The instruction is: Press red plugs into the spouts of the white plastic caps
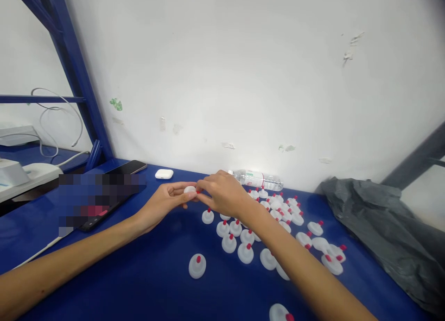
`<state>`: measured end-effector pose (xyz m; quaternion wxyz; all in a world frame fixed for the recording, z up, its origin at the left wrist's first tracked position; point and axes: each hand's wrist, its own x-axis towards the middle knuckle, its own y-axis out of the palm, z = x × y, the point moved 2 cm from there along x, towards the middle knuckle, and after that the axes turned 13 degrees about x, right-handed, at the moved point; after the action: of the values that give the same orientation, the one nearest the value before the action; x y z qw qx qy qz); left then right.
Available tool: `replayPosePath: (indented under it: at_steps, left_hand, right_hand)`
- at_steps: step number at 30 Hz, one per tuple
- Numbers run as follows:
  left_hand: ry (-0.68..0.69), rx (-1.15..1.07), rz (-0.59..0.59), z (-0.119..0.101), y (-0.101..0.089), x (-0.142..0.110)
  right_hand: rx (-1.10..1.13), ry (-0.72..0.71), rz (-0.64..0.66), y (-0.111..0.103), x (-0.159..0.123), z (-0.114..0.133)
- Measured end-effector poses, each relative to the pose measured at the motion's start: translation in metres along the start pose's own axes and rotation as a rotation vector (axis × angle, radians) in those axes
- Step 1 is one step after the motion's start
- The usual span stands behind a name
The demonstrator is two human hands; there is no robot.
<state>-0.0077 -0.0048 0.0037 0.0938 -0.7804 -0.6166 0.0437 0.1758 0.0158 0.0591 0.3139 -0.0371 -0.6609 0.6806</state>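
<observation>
Pinching white disc (189, 189) btwn thumb + fingers of L hand (160, 204); pinching its red tip (198, 192) w/ thumb + fingertips of R hand (222, 191). Holding disc over blue worktop (146, 274), nr white case (164, 173). Reaching R arm across more red-tipped discs (245, 254), w/ bottle (255, 179) lying behind.

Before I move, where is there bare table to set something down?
Bare tabletop lies between the left forearm and the front-left disc. Crowded: red-tipped discs cluster from the bottle to the right forearm and past it, toward the dark bag.
</observation>
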Motion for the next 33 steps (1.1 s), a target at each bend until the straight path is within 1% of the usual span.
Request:
replayPosePath:
  at_steps: [3, 6, 8, 19, 25, 33]
  left_hand:
    - [0.023, 0.009, 0.046, -0.005, 0.003, -0.003]
    - [0.022, -0.045, 0.132, -0.008, 0.006, -0.006]
    - [0.023, -0.077, 0.159, -0.008, 0.006, -0.007]
    - [0.071, -0.053, 0.146, -0.009, 0.007, -0.007]
    - [0.032, -0.010, 0.121, -0.005, 0.006, -0.006]
    - [0.053, 0.074, 0.131, -0.007, 0.004, -0.007]
  right_hand:
    - [-0.020, -0.004, 0.014, -0.001, 0.001, 0.004]
    - [-0.029, -0.014, 0.034, -0.001, 0.002, 0.007]
    - [-0.029, -0.016, 0.042, -0.001, 0.002, 0.008]
    - [-0.026, -0.040, 0.061, 0.001, 0.003, 0.010]
    - [-0.027, -0.060, 0.086, 0.004, 0.004, 0.015]
    - [-0.012, -0.056, 0.102, -0.002, 0.004, 0.017]
